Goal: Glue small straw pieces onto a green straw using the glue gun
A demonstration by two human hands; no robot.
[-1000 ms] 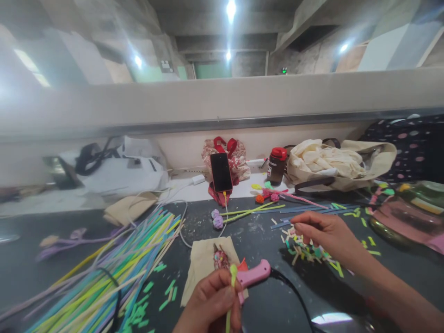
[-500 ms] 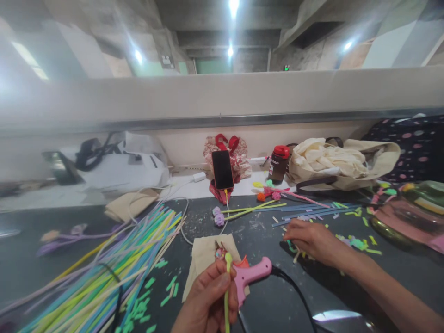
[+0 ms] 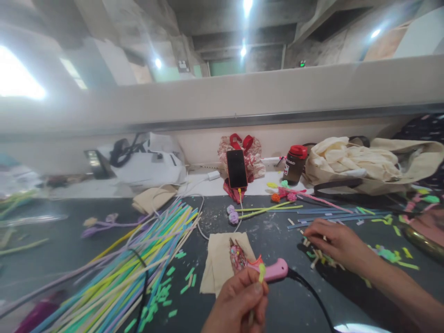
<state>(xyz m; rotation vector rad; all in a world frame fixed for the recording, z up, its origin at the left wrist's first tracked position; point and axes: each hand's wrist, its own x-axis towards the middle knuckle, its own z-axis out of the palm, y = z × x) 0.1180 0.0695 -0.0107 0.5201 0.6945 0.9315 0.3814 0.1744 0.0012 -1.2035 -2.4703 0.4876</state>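
So the left hand [image 3: 237,300], bottom center of frame, has a yellow-green strip [image 3: 262,272] pinched in its fingertips, end poking up just above the thumb, pink glue gun [image 3: 277,269] right behind. Right hand [image 3: 335,241], lower right, is over cut bits [image 3: 322,261]; can't tell if it's gripping any.

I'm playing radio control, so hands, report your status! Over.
Left hand pinching yellow strip. Right hand at scrap pile, grip unclear. Pink-handled tool close beyond left hand.
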